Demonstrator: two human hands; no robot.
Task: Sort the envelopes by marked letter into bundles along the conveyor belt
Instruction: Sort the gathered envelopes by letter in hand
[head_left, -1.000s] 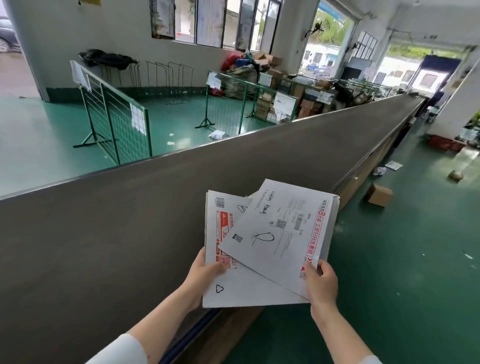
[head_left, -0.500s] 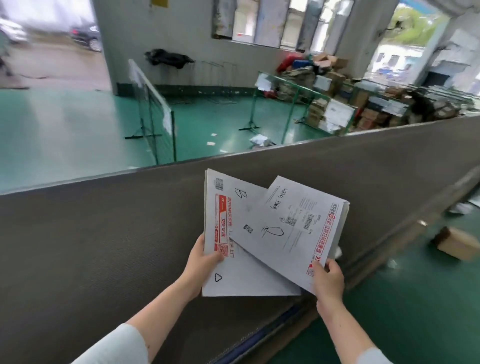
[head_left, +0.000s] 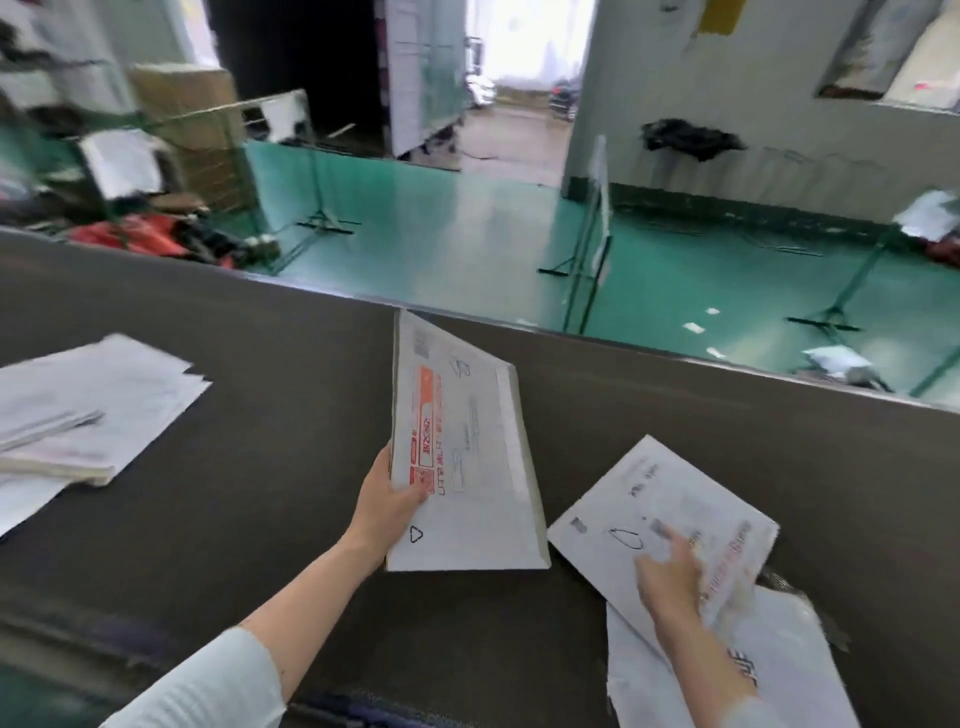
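Note:
My left hand (head_left: 387, 506) grips a stack of white envelopes (head_left: 467, 467) by its left edge, held above the dark conveyor belt (head_left: 260, 519); the top one has orange print and a handwritten B. To the right, a white envelope marked with a D-like letter (head_left: 670, 493) lies tilted on another white envelope (head_left: 769, 654) on the belt. My right hand (head_left: 670, 577) rests palm down on the marked one, fingers spread and blurred.
A loose pile of white envelopes (head_left: 88, 410) lies on the belt at the left. The belt's metal far edge (head_left: 675, 353) runs across the view. Beyond it are a green floor, wire racks (head_left: 592, 249) and cartons (head_left: 182, 114).
The view has swung left along the belt. My right hand pulled the D-marked envelope off the stack and set it down on the envelope at the right. My left hand keeps the rest.

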